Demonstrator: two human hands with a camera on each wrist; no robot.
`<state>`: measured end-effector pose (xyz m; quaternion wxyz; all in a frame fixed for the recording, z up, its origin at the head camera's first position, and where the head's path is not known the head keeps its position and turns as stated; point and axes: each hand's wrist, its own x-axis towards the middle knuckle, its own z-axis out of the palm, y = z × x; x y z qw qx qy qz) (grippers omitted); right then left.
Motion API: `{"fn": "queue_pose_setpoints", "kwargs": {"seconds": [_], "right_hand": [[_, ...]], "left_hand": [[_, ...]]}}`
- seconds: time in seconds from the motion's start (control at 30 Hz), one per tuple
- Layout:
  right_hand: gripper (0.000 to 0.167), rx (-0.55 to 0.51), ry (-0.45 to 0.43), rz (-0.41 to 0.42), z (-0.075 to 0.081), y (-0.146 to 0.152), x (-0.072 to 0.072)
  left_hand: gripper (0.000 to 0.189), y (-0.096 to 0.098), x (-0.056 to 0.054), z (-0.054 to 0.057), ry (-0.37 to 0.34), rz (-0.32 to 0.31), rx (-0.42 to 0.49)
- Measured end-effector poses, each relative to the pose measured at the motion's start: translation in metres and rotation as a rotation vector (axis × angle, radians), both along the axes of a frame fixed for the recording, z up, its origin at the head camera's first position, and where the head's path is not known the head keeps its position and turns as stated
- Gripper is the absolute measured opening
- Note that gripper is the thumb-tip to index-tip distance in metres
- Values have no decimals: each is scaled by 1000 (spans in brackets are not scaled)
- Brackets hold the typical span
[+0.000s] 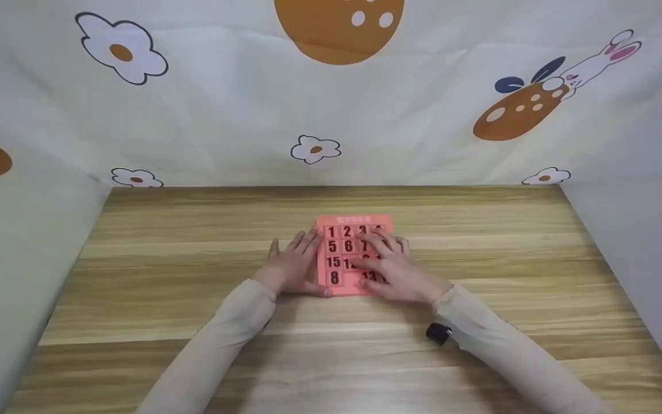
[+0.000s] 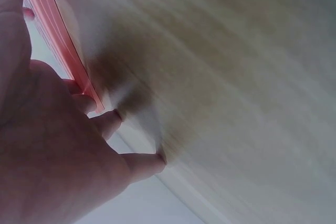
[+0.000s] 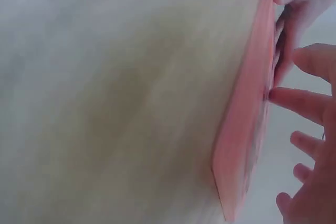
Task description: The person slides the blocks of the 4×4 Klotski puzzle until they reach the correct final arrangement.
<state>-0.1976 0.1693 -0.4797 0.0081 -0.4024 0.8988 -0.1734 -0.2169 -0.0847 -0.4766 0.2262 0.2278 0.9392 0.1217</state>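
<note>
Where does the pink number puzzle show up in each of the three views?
Head: puzzle just below and right of centre, seen from above.
Left wrist: puzzle at upper left, a slanting strip seen from its side.
Right wrist: puzzle right of centre, a tall side-on strip.
Shared landmark: left hand, in all three.

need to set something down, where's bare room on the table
The pale brown wood-grain tabletop is bare left of the left hand, right of the right hand, and between the pink rectangular number-tile board and the cream printed fabric backdrop. It is crowded at the board, with both hands touching it.
</note>
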Motion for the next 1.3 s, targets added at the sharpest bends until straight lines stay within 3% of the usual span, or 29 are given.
{"fn": "queue_pose_setpoints", "kwargs": {"seconds": [0.17, 0.43, 0.6, 0.7, 0.83, 1.03, 1.3], "right_hand": [[22, -58, -8, 42, 2, -1, 3], [46, 90, -40, -19, 0, -20, 3], [26, 32, 44, -114, 3, -17, 3], [23, -9, 81, -57, 4, -14, 4], [29, 11, 49, 71, 1, -14, 8], [36, 75, 63, -13, -2, -15, 7], [17, -64, 107, -4, -2, -3, 7]], "left_hand": [[118, 0, 1, 1, 4, 0, 1], [118, 0, 0, 0, 12, -10, 9], [119, 0, 0, -1, 2, -8, 21], [120, 0, 0, -1, 0, -4, 16], [119, 0, -1, -1, -8, -2, 6], [119, 1, -1, 0, -22, 1, 6], [121, 0, 0, -1, -23, 10, -2]]}}
